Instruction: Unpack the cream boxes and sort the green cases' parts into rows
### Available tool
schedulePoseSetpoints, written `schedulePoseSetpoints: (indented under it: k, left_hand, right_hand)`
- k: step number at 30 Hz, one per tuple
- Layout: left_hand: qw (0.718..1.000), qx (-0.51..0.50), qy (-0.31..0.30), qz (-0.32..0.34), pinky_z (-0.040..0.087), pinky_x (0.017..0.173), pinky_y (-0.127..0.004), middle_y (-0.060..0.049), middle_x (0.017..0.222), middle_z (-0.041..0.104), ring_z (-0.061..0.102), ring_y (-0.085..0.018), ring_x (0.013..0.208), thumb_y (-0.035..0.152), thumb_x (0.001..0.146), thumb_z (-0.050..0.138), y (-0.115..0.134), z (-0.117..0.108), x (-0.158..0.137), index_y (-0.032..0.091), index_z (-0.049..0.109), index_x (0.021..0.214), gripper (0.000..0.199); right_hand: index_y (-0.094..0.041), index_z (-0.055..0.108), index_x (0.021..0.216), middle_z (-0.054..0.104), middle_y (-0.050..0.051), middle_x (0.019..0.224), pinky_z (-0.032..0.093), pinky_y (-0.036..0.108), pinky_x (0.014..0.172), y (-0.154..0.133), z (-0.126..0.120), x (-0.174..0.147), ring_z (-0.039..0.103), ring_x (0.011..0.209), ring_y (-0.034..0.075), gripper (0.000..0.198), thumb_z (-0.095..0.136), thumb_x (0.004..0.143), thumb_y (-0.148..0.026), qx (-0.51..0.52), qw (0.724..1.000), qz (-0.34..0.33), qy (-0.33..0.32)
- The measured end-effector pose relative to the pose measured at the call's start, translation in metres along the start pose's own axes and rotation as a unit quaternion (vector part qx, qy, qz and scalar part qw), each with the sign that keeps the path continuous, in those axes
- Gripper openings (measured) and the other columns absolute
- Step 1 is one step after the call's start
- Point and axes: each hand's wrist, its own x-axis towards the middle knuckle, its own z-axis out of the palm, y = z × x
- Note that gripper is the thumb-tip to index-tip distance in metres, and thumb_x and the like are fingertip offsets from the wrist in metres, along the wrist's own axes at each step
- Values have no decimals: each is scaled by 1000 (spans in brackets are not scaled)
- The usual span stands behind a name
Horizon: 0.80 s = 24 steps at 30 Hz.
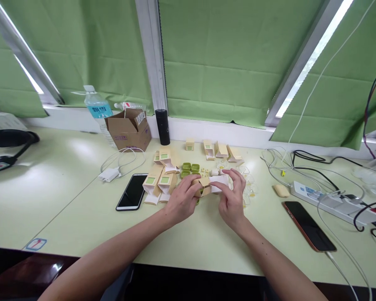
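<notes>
My left hand (183,198) grips a small kraft cardboard box (203,187) that lies on its side above the table. The box's end is open, and a white-lined flap (218,183) sticks out to the right. My right hand (233,196) pinches this flap between thumb and fingers. What is inside the box is mostly hidden. Just behind my hands are small green square pots (186,167), tiny yellow pieces (204,172) and white rounded pieces (214,172). Clear plastic pieces (249,188) lie to the right of my right hand, partly covered by it.
Several similar boxes (150,182) stand to the left, and more boxes (221,149) at the back. Phones (132,192) lie on both sides. A larger carton (128,131), a black cylinder (162,126) and a water bottle (97,106) stand behind. Cables surround a power strip (329,202) at right.
</notes>
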Motion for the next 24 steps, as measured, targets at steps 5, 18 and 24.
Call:
schedulePoseSetpoints:
  k: [5,18,24]
  left_hand:
    - [1000,7,-3,-7,59,91,-46,-17,130,57,58,-28,126,-3,82,49,0,0,0,21,50,119,44]
    - [999,45,-6,-19,58,99,-50,-17,131,61,60,-30,125,-3,84,45,2,1,0,20,20,161,84]
    - [998,58,11,-6,58,98,-48,-18,131,62,59,-30,127,-3,86,42,1,1,0,18,23,160,80]
  right_hand:
    - [-34,73,108,47,6,141,46,63,104,0,1,-3,35,140,34,54,41,84,2,1,1000,8,-13]
    - [-32,69,115,48,7,145,35,70,113,-5,0,-3,33,142,37,38,50,91,-10,8,999,12,-41]
    - [-24,63,71,57,7,132,39,67,109,-5,-2,0,38,136,38,20,61,91,-18,17,1000,-10,-15]
